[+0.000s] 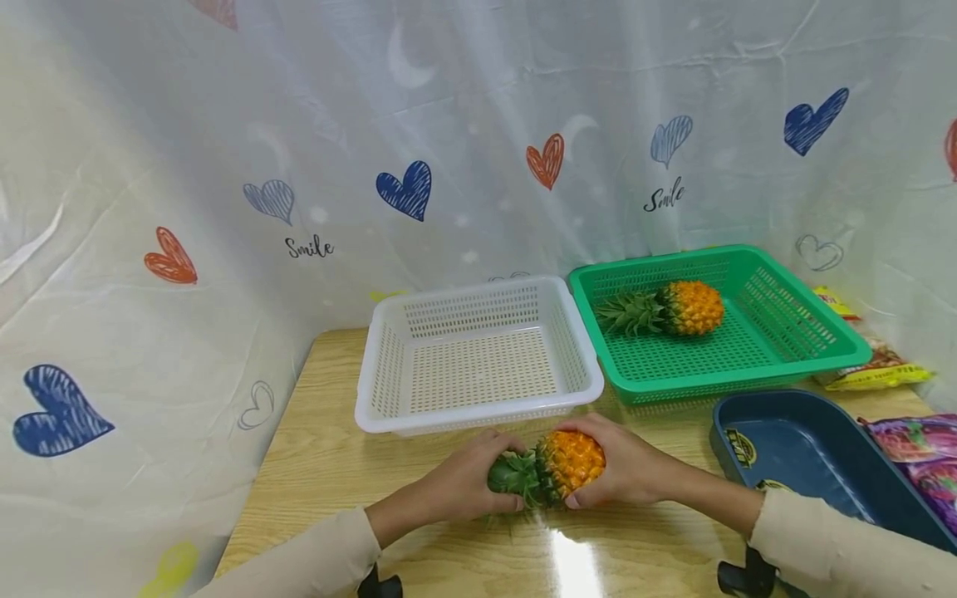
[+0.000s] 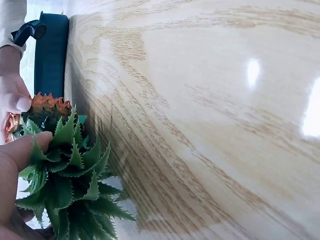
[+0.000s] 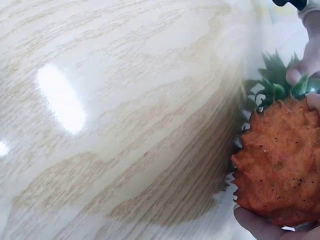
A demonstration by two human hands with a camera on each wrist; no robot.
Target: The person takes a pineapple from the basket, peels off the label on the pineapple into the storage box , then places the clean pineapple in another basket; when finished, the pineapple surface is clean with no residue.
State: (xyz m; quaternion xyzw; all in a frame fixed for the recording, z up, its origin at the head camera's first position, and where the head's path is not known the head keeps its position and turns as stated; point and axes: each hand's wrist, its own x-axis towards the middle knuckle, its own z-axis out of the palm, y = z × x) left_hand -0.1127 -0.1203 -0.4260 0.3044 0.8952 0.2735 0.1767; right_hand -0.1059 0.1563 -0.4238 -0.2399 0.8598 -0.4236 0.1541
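Note:
Both hands hold one orange pineapple [image 1: 574,462] low at the front middle of the table. My left hand [image 1: 473,480] grips its green leafy crown [image 2: 65,175] from the left, thumb and fingers on either side of the leaves. Around the orange fruit body, my right hand [image 1: 624,461] curls from the right, with the thumb at the near side. In the right wrist view the spiky fruit skin [image 3: 280,165] shows close up, the fingers at its edge. A second pineapple [image 1: 691,307] lies on its side in the green basket [image 1: 748,370], crown pointing left.
A white basket [image 1: 478,413] stands just beyond the hands, touching or nearly touching the green one. On the right is a dark blue tray [image 1: 792,432], partly behind the right sleeve. Colourful packets [image 1: 915,440] lie at the right edge; a printed curtain [image 1: 478,100] hangs behind.

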